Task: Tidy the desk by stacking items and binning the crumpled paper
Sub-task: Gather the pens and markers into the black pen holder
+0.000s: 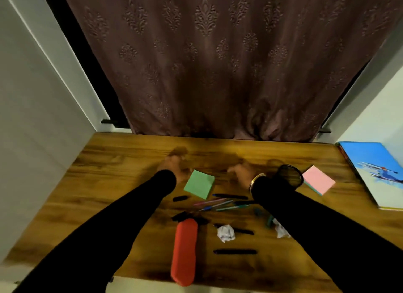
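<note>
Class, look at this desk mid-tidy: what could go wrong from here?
1. The red case overhangs the desk's near edge; a sleeve could knock it off.
2. The right forearm partly hides one crumpled paper, so it may get missed.
3. Sweeping across the loose pens might roll them away.

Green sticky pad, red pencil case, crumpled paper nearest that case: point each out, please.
Green sticky pad (pixel 199 184): head view, centre of its top sheet.
Red pencil case (pixel 185 251): head view, middle of its body.
Crumpled paper (pixel 226 233): head view, centre of the wad.
</note>
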Demonstrator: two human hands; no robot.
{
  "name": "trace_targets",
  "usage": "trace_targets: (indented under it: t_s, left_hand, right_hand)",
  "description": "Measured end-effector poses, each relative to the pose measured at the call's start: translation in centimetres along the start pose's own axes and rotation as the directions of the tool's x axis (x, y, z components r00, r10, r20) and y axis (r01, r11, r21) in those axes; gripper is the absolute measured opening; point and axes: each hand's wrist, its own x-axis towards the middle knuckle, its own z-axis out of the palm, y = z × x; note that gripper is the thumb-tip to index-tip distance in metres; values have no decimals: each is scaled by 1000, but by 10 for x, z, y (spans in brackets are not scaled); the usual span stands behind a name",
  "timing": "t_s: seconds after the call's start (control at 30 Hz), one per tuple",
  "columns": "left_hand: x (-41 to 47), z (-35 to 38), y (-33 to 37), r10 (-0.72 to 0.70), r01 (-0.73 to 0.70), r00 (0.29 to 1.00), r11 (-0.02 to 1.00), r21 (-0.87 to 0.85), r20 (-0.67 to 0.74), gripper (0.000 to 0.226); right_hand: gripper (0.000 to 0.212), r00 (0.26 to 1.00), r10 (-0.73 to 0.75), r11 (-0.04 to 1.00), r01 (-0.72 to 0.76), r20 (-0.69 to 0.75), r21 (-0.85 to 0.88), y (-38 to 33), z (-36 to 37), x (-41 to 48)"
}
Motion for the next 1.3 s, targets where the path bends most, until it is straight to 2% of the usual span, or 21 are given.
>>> trace_targets:
  t_s: [0.07,0.17,0.27,0.4,0.47,0.6,0.73,0.83,0.93,1.1,1.3]
  left_hand:
    - [1,8,-23,-46,38,994,997,72,102,42]
    - [-5,21,-44,-47,4,967,985,171,248,20]
    - [-14,36,-58,23,-64,920,994,92,391,25]
    - [-14,45,-62,97,-184,901,968,172,422,22]
    - [-13,51,-57,95,-201,910,953,228,404,18]
    - [-7,45,-36,130,-248,919,925,288,373,32]
    - [-2,33,-13,218,-284,933,934,215,285,35]
    - [-2,28,-1,277,-281,949,960,9,149,40]
    - [-4,24,11,376,-369,918,926,-79,122,42]
    - [-20,23,33,506,-497,861,859,-121,58,39]
    - [-21,27,43,572,-563,818,817,-127,57,40]
  right_hand:
    - [29,998,-23,992,30,54,-123,-4,22,3]
    - [30,985,-67,962,106,161,-252,-10,39,4]
    - [25,981,-60,948,113,183,-297,-13,45,10]
    - [41,980,-64,946,120,190,-300,-14,50,10]
    - [34,981,-59,934,120,185,-338,-17,47,7]
    - [31,984,-79,942,126,161,-312,-12,45,1]
    - [36,992,-112,972,120,52,-204,-9,25,-6]
    - [41,978,-186,977,174,-95,-121,-8,-3,-13]
    - [44,946,-237,971,227,-223,-72,2,-23,-22]
    - [45,931,-300,954,291,-210,-72,13,-33,-33]
    - [45,936,-309,950,293,-171,-109,9,-25,-41]
